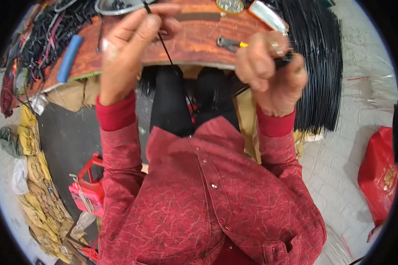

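My left hand (129, 46) is raised over the table's near edge, thumb and fingers pinched on a thin black cable (165, 47). From that pinch the cable slants down across the edge toward my lap. My right hand (269, 73) is closed over the right part of the edge, with a ring on one finger. Something dark shows between its fingertips, too blurred to name; dark strands trail below this hand. Just behind it lie pliers (229, 43) with a yellow grip, partly hidden by the fingers.
A thick bundle of long black cables (318, 75) hangs at the right. On the reddish table (199, 37) are a blue tube (70, 58), a heap of black pieces (40, 44), a grey bowl (119, 9), a round tin (230, 5) and an orange-and-white box (269, 17).
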### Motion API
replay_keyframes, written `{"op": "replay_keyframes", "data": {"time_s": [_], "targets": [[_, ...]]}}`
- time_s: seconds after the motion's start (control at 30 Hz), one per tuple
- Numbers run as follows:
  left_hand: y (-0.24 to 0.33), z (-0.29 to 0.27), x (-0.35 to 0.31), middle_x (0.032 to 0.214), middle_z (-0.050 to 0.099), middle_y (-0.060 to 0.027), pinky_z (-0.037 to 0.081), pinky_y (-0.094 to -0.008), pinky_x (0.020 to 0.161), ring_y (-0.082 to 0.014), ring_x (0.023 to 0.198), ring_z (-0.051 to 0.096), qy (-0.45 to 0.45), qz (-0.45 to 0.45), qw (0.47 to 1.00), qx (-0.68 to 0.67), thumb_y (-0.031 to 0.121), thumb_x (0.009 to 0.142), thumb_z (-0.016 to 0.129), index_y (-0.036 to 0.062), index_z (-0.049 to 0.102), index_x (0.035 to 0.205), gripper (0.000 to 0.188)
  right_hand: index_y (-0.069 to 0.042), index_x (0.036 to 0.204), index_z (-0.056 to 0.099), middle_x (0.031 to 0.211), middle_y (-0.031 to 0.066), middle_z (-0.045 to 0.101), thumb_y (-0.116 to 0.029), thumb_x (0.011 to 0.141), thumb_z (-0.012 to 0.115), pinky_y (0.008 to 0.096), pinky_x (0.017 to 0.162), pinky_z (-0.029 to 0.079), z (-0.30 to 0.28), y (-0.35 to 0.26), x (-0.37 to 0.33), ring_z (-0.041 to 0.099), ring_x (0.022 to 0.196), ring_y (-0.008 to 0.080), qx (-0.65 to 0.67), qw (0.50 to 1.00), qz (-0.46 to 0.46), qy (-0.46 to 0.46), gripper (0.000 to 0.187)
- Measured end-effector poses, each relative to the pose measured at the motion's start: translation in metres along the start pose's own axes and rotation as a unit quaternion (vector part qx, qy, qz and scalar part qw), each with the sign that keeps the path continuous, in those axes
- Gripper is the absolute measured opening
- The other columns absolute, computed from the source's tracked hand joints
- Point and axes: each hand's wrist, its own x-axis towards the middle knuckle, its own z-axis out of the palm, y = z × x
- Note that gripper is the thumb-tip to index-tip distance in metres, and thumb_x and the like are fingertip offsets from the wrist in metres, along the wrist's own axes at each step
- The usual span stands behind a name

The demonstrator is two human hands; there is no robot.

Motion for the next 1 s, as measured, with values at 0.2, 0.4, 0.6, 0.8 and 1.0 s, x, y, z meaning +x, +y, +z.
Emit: {"op": "replay_keyframes", "data": {"time_s": [0.2,0.4,0.6,0.8,1.0], "targets": [[0.0,-0.047,-0.036,0.101,0.066,-0.0113,0.05,-0.0332,0.089,-0.0176,0.096,0.063,0.029,-0.018,0.999,0.026,0.017,0.104,0.046,-0.0073,0.055,0.127,0.035,-0.017,0.107,0.066,0.088,-0.004,0.067,-0.029,0.089,0.072,0.02,0.062,0.044,-0.027,-0.013,-0.009,0.061,0.064,0.0062,0.155,0.977,0.044,-0.138,0.022],[-0.007,-0.076,-0.052,0.098,0.06,-0.0134,0.048,-0.0445,0.097,-0.0244,0.098,0.061,0.009,0.019,0.999,-0.047,0.021,0.103,0.049,-0.0062,0.053,0.13,0.039,-0.014,0.11,0.068,0.088,-0.0027,0.073,-0.019,0.091,0.069,0.0195,0.07,0.05,-0.045,-0.006,-0.002,0.068,0.069,0.0068,0.22,0.954,0.038,-0.2,0.019],[-0.011,-0.078,-0.046,0.097,0.057,-0.012,0.047,-0.0469,0.096,-0.0263,0.098,0.058,-0.021,0.043,0.997,-0.054,0.029,0.103,0.047,-0.0061,0.051,0.132,0.045,-0.015,0.106,0.069,0.087,-0.0053,0.073,-0.015,0.089,0.072,0.0159,0.067,0.05,-0.041,-0.005,-0.007,0.067,0.066,0.0051,0.221,0.965,0.016,-0.143,0.018],[-0.005,-0.088,-0.04,0.105,0.06,-0.0154,0.046,-0.0446,0.097,-0.0275,0.104,0.06,-0.035,-0.007,0.998,-0.044,0.028,0.104,0.045,-0.0087,0.045,0.136,0.048,-0.017,0.103,0.069,0.084,-0.007,0.073,-0.014,0.086,0.075,0.0175,0.069,0.05,-0.048,-0.011,-0.007,0.068,0.068,0.0049,0.208,0.968,0.028,-0.138,0.018],[0.006,-0.063,-0.03,0.098,0.065,-0.0121,0.047,-0.0337,0.093,-0.0204,0.097,0.063,-0.008,-0.025,1.0,-0.006,0.021,0.103,0.046,-0.007,0.049,0.134,0.042,-0.017,0.093,0.072,0.076,-0.0099,0.072,-0.017,0.083,0.078,0.0168,0.067,0.047,-0.059,-0.024,-0.013,0.066,0.06,0.0033,0.212,0.972,0.042,-0.088,0.011]]}}
